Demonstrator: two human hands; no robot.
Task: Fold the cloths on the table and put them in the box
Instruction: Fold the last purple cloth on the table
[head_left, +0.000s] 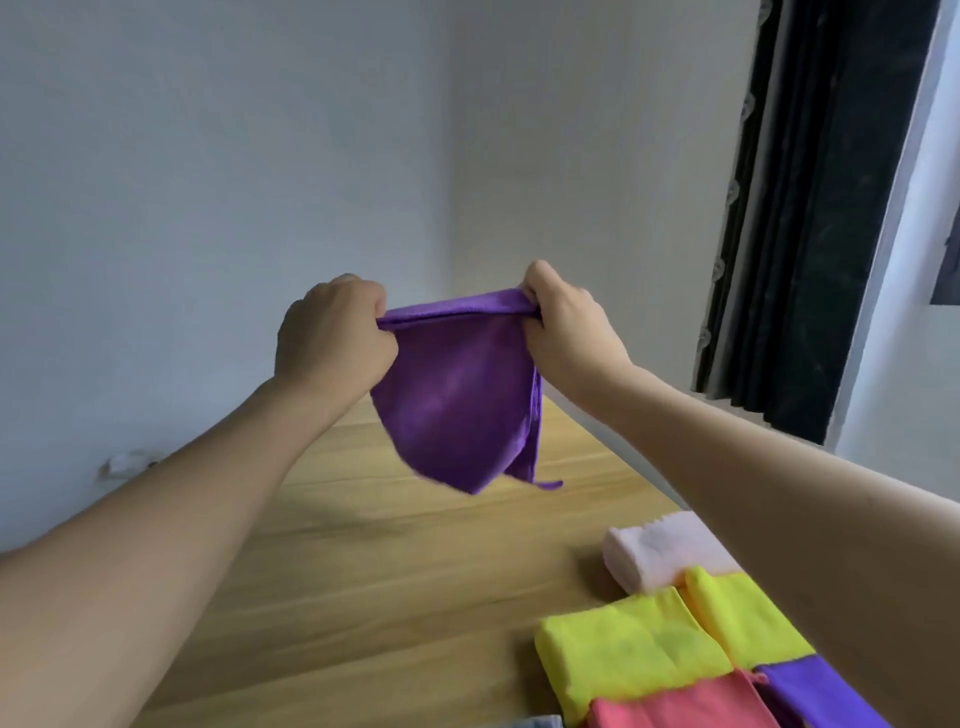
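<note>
Both hands, left hand (332, 332) and right hand (563, 325), are pinching the purple cloth's (457, 400) top corners above the bench (395, 571). Cloth is looking light, soft and floppy; keep gripping corners or hem.

Both forearms bare to the frame edge; no sleeves visible.

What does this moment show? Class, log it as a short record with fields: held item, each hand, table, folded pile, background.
held item: purple cloth, doubled over, hanging in the air above the table
left hand: grips the cloth's top left corner
right hand: grips the top right corner
table: wooden
folded pile: pink cloth, two yellow cloths, red cloth, second purple cloth, at lower right
background: pale wall, dark curtain
box: not in view
</note>
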